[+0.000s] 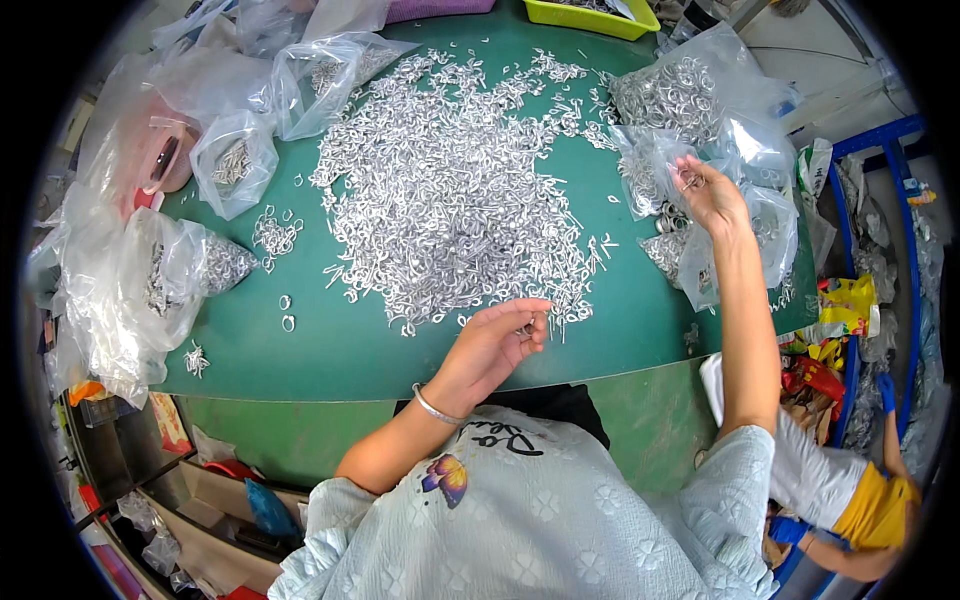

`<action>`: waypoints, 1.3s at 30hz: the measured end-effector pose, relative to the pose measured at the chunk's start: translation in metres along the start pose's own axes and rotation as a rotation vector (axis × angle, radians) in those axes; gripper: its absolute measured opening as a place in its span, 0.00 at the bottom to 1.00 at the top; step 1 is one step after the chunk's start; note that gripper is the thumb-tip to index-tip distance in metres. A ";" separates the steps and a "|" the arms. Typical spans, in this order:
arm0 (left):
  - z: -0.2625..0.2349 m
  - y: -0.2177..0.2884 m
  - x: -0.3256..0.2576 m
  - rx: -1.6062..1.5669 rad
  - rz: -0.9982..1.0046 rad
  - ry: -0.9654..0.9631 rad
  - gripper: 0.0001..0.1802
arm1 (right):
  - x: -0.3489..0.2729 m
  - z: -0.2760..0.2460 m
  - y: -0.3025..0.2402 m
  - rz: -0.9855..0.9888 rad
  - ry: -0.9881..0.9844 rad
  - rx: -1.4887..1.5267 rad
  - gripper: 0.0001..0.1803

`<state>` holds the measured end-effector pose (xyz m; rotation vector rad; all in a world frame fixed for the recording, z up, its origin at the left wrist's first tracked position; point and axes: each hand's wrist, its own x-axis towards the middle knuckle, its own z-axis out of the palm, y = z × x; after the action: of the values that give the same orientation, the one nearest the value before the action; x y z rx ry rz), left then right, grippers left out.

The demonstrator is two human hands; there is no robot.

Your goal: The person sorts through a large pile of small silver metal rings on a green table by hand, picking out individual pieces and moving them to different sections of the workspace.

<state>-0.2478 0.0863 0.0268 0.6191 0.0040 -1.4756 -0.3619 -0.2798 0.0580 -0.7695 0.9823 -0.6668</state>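
A wide heap of small silvery metal hooks and rings [450, 200] covers the middle of the green table [340, 365]. At the heap's near edge is my left hand [495, 345], a bracelet on its wrist. Its fingers are curled together, and whatever they hold is too small to make out. My right hand [712, 200] reaches out on the right, over the clear plastic bags. Its fingertips pinch small metal rings [692, 182]. Just beyond it lies a clear bag full of metal pieces [672, 98]. A smaller open bag [765, 235] sits beside its wrist.
Clear bags [225, 262] of metal parts and a pink container [170, 158] line the left side. A small ring pile [277, 235] lies left of the heap. A yellow tray [590, 18] stands at the back. At right are a blue rack [845, 215] and another person's blue-gloved hand [788, 530].
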 end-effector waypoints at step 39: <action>-0.012 -0.006 -0.008 0.041 0.041 0.120 0.13 | -0.129 0.051 0.135 -0.965 -0.351 -1.291 0.07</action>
<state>-0.2496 0.0981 0.0176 0.7365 0.0546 -1.4001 -0.3482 -0.0886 0.0262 -2.4987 0.5755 -0.5974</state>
